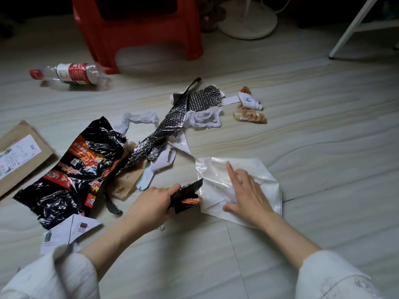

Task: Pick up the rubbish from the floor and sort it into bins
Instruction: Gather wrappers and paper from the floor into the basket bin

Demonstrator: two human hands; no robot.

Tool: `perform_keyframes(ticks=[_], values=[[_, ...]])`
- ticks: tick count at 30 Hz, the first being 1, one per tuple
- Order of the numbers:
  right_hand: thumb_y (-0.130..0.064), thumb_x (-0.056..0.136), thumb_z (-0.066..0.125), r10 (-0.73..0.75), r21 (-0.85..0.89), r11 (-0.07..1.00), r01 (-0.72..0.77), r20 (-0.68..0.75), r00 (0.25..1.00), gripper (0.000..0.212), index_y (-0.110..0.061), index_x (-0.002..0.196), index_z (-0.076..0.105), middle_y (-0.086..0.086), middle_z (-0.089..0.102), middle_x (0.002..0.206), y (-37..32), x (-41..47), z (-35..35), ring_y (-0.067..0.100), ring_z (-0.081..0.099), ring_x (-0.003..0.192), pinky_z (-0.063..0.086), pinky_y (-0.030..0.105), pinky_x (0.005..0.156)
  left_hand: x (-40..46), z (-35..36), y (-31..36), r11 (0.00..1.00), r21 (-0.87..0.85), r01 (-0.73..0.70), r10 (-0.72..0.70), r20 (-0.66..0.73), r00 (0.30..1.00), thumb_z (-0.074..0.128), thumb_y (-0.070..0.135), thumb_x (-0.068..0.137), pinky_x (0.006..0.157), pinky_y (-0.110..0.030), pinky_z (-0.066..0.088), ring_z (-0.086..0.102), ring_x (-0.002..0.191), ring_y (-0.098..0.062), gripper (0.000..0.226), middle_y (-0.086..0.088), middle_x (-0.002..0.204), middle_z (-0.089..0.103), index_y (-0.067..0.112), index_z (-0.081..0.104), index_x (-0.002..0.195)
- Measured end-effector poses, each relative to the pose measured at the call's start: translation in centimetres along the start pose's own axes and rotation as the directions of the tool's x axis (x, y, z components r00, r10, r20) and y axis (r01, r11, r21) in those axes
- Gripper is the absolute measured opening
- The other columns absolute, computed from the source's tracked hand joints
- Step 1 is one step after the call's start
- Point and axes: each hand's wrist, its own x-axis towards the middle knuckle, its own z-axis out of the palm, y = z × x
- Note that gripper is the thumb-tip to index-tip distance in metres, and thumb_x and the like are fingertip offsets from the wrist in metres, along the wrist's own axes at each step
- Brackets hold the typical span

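Observation:
My left hand grips a small black wrapper piece with an orange label just above the floor. My right hand lies with fingers spread on a white plastic bag flat on the floor. To the left lies a large black and red snack bag. A strip of silver-black bubble foil runs diagonally behind it. White tissue scraps, torn paper bits and a brown paper piece lie around. An empty plastic bottle with a red cap lies at the far left.
A red plastic stool stands at the back. A white round fan base and a white furniture leg are behind on the right. A cardboard envelope with a label lies at the left edge. Crumpled small wrappers sit mid-right. No bin is in view.

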Motion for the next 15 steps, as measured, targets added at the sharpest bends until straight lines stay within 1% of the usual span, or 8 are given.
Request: perform_keyframes(ticks=[3,5,8,10,11,12,13,15], values=[[-0.044,0.07,0.075,0.123,0.044,0.991,-0.128,0.101,0.987,0.125,-0.023,0.145,-0.023,0.004,-0.021,0.155,0.4,1.6,-1.0,0.032,0.015,0.141,0.021,0.04,0.114,0.7,0.1,-0.7,0.999,0.007,0.046,-0.046,-0.027,0.999,0.044,0.005,0.082,0.057,-0.032,0.032,0.055,0.08,-0.034,0.036,-0.01,0.092,0.064,0.017,0.042,0.116],[-0.052,0.067,0.075,0.2,-0.039,0.98,-0.196,0.188,0.962,0.127,-0.018,0.148,-0.017,0.005,-0.026,0.154,0.5,2.4,-1.3,0.033,0.009,0.143,0.018,0.044,0.115,1.1,0.2,-0.7,0.997,0.019,0.068,-0.067,-0.065,0.996,0.044,0.005,0.082,0.053,-0.033,0.03,0.055,0.081,-0.034,0.045,-0.012,0.093,0.065,0.019,0.04,0.124],[-0.063,0.063,0.071,0.234,-0.222,0.955,-0.198,0.152,0.96,0.118,-0.013,0.148,0.007,0.009,0.001,0.157,0.1,2.9,-1.5,0.031,0.016,0.139,0.02,0.045,0.11,1.8,0.5,-1.5,0.998,-0.022,0.051,-0.054,-0.168,0.984,0.048,0.001,0.078,0.066,-0.034,0.039,0.058,0.096,-0.035,0.058,-0.011,0.1,0.066,0.02,0.044,0.132],[-0.062,0.061,0.069,0.196,-0.276,0.947,-0.167,0.081,0.977,0.099,-0.016,0.139,0.027,0.007,0.025,0.146,-0.2,2.8,-1.4,0.027,0.024,0.132,0.021,0.045,0.107,2.3,0.8,-2.5,1.0,0.014,-0.005,0.008,-0.232,0.973,0.058,-0.001,0.07,0.077,-0.035,0.045,0.057,0.101,-0.035,0.057,-0.01,0.102,0.064,0.019,0.057,0.123],[-0.06,0.062,0.069,0.175,-0.271,0.95,-0.153,0.058,0.983,0.09,-0.018,0.133,0.034,0.004,0.031,0.139,-0.3,2.7,-1.2,0.025,0.025,0.131,0.018,0.047,0.108,2.6,0.8,-2.9,0.998,0.056,0.009,0.004,-0.23,0.973,0.061,0.001,0.069,0.085,-0.039,0.044,0.053,0.109,-0.037,0.057,-0.01,0.111,0.06,0.021,0.059,0.123],[-0.057,0.063,0.069,0.16,-0.25,0.957,-0.143,0.046,0.986,0.082,-0.018,0.128,0.037,0.003,0.033,0.133,-0.3,2.7,-1.2,0.023,0.026,0.13,0.016,0.048,0.11,2.9,0.6,-3.2,0.995,0.093,0.04,-0.02,-0.2,0.98,0.061,0.004,0.072,0.096,-0.044,0.039,0.042,0.123,-0.039,0.059,-0.013,0.127,0.051,0.026,0.056,0.126],[-0.053,0.065,0.07,0.152,-0.22,0.966,-0.138,0.05,0.987,0.077,-0.018,0.125,0.038,0.003,0.035,0.129,-0.3,2.8,-1.1,0.022,0.028,0.129,0.017,0.046,0.111,3.2,0.2,-3.4,0.991,0.112,0.079,-0.062,-0.144,0.988,0.059,0.007,0.076,0.108,-0.048,0.026,0.023,0.136,-0.04,0.062,-0.015,0.144,0.033,0.032,0.05,0.132],[-0.046,0.067,0.072,0.145,-0.15,0.979,-0.136,0.049,0.988,0.075,-0.017,0.127,0.037,0.004,0.036,0.125,-0.1,3.1,-1.2,0.023,0.034,0.124,0.028,0.037,0.107,4.3,-0.7,-4.1,0.977,0.14,0.159,-0.157,-0.028,0.987,0.052,0.01,0.083,0.115,-0.052,0.002,-0.012,0.142,-0.039,0.066,-0.011,0.156,-0.009,0.041,0.036,0.138]])
